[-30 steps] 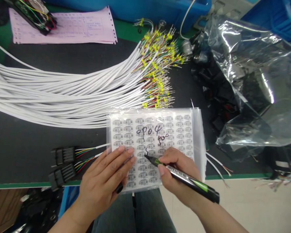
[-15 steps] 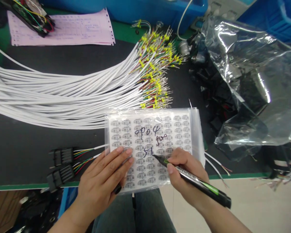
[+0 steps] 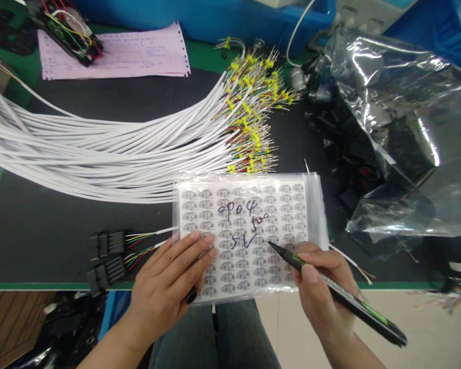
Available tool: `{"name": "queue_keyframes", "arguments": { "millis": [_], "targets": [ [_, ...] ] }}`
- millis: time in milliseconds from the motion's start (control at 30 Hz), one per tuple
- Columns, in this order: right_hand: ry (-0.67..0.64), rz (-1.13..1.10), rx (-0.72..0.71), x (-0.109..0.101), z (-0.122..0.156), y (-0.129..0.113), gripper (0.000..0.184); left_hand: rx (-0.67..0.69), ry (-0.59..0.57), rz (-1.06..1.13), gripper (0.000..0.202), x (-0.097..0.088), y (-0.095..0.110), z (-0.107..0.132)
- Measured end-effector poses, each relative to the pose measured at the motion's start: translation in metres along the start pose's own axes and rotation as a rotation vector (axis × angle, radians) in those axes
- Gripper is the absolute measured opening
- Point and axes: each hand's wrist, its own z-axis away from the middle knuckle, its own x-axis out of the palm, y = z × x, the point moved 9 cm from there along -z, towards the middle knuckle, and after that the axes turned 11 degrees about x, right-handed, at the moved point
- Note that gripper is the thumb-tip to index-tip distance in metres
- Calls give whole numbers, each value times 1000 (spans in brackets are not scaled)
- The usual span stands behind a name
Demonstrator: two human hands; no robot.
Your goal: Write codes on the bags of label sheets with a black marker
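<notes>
A clear plastic bag of label sheets point(image 3: 249, 236) lies at the near edge of the black mat, with handwriting in dark ink on it. My left hand point(image 3: 169, 287) lies flat on the bag's lower left part, fingers stretched out, with a small black cap point(image 3: 190, 296) tucked under the palm side. My right hand point(image 3: 320, 292) grips a black and green marker pen point(image 3: 330, 289); its tip hovers just right of the written "5V".
A large bundle of white cables point(image 3: 100, 148) with yellow-tipped terminals point(image 3: 253, 113) crosses the mat. Two black connectors point(image 3: 107, 256) lie left of the bag. A crumpled clear bag of black parts point(image 3: 388, 133) fills the right. Pink paper point(image 3: 138, 51) lies at the back.
My right hand wrote further characters below the earlier writing, then drew the pen to the right and down. My left hand stayed pressed on the bag.
</notes>
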Motion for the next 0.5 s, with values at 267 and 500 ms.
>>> {"name": "queue_keyframes", "arguments": {
  "millis": [267, 500],
  "targets": [
    [48, -48, 44, -9, -4, 2, 8, 9, -2, -13, 39, -3, 1, 0],
    [2, 4, 31, -10, -31, -3, 29, 50, 2, -25, 41, -1, 0, 2]
  ]
}}
